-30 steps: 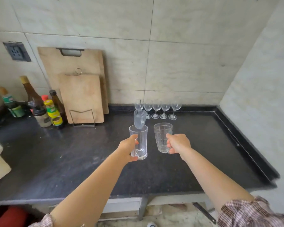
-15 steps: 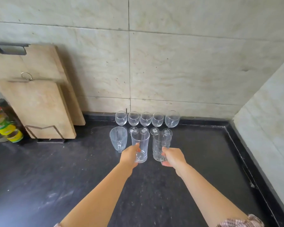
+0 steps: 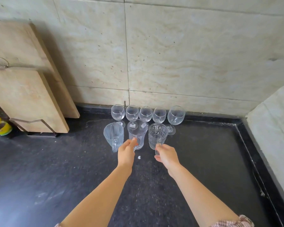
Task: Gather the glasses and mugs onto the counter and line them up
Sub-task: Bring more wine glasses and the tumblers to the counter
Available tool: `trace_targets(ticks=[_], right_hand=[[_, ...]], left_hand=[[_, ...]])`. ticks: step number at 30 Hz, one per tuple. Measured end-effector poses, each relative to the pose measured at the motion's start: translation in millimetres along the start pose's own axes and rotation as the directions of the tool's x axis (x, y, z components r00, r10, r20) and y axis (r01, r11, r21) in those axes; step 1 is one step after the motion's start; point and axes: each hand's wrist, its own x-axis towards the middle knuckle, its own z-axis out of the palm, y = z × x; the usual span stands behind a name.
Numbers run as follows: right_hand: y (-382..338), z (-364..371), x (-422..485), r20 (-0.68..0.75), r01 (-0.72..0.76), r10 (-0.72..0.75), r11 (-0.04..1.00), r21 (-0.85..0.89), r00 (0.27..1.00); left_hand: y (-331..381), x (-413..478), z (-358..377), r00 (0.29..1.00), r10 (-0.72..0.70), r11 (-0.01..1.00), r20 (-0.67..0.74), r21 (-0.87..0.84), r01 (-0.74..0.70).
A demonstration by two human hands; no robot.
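Beige tiled walls meet a black desk in the far right corner. Five wine glasses stand in a row along the far wall. Just in front stand three mugs in a second row: a ribbed mug on the left, a plain mug in the middle, a cut-pattern mug on the right. The left hand grips the plain mug's handle; the right hand grips the cut-pattern mug's handle. Two cutting boards lean far left.
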Motion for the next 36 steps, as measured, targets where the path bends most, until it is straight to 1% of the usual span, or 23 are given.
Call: trace_targets(ticks=[3, 8, 16, 19, 24, 28, 30, 33, 35, 36], right_hand=[[1.0, 2.5, -2.8, 0.001, -0.01, 0.01, 1.0, 0.013, 1.0], [2.1, 4.6, -5.1, 0.039, -0.013, 0.013, 1.0, 0.01, 0.999], [10.9, 2.8, -0.5, 0.017, 0.009, -0.008, 0.999, -0.034, 1.0], [12.2, 4.2, -1.4, -0.019, 0.027, -0.029, 0.996, -0.09, 0.999], [11.8, 5.7, -6.3, -0.135, 0.079, -0.116, 0.963, -0.257, 0.984], [7.0, 7.1, -17.9, -0.221, 0.052, -0.124, 0.95, -0.308, 0.967], [3.6, 9.8, -28.4, -0.234, 0.082, -0.169, 0.937, -0.34, 0.958], [-1.7, 23.0, -51.1, -0.166, 0.173, -0.263, 0.891, -0.42, 0.951], [-4.0, 41.5, -69.6, -0.053, 0.279, -0.344, 0.834, -0.477, 0.937], [-5.0, 53.4, -80.6, 0.013, 0.337, -0.382, 0.799, -0.498, 0.924]], left_hand=[[-5.8, 0.3, -1.6, 0.999, 0.019, 0.998, 0.03, -0.062, -0.017], [-15.6, 2.6, -5.3, 1.0, 0.011, 0.989, 0.028, -0.147, -0.007], [-18.1, 5.3, -6.1, 0.998, -0.016, 0.984, 0.059, -0.179, 0.027], [-16.4, 3.8, -7.0, 0.998, -0.024, 0.984, 0.065, -0.175, 0.035], [-9.2, -0.4, -14.6, 0.995, -0.062, 0.996, 0.084, -0.055, 0.067], [-4.9, -17.2, -26.4, 0.994, -0.071, 0.997, 0.081, -0.002, 0.072], [-2.3, -31.7, -36.5, 0.994, -0.071, 0.997, 0.086, 0.019, 0.069], [3.9, -54.4, -61.2, 0.996, -0.014, 0.993, 0.09, 0.119, 0.003], [10.6, -68.9, -86.0, 0.996, 0.073, 0.97, 0.048, 0.228, -0.082], [14.4, -76.6, -101.9, 0.992, 0.129, 0.942, 0.015, 0.311, -0.127]])
